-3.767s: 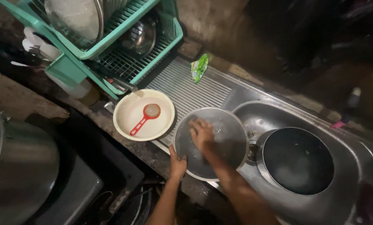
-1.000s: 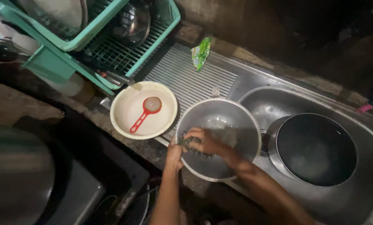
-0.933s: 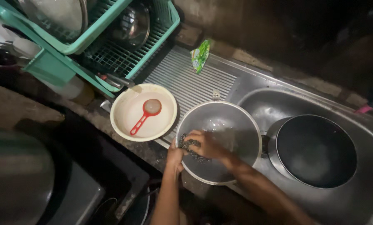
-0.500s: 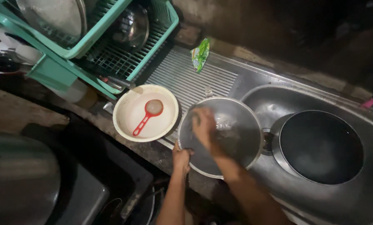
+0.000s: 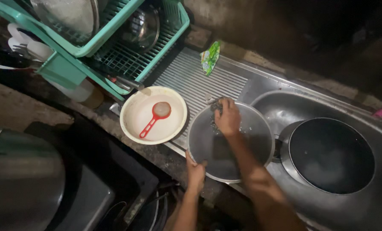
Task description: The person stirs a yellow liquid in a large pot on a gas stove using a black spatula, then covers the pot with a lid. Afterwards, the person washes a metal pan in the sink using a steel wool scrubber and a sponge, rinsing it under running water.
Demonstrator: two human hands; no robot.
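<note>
Left hand (image 5: pixel 196 170): clamped on the near rim of the round metal pan (image 5: pixel 230 145), at its 7 o'clock edge.
Right hand (image 5: pixel 227 117): fingers closed on a dark scrubber (image 5: pixel 215 107), pressed inside the pan at 12 o'clock.
Pan: on the steel draining board (image 5: pixel 191 83) — just left of the sink basin.
Neighbours: cream bowl (image 5: pixel 135 115) with red strainer (image 5: pixel 155 116) at the pan's 9 o'clock; black wok (image 5: pixel 330 155) at 3 o'clock.

Layout around the sink (image 5: pixel 280 105)

The pan (image 5: pixel 331 155) sits in the sink; the lid (image 5: pixel 251 137) lies on its left edge, the bowl (image 5: pixel 137 112) holding a strainer (image 5: pixel 155 117) further left, the rack (image 5: pixel 127 55) behind that.
</note>
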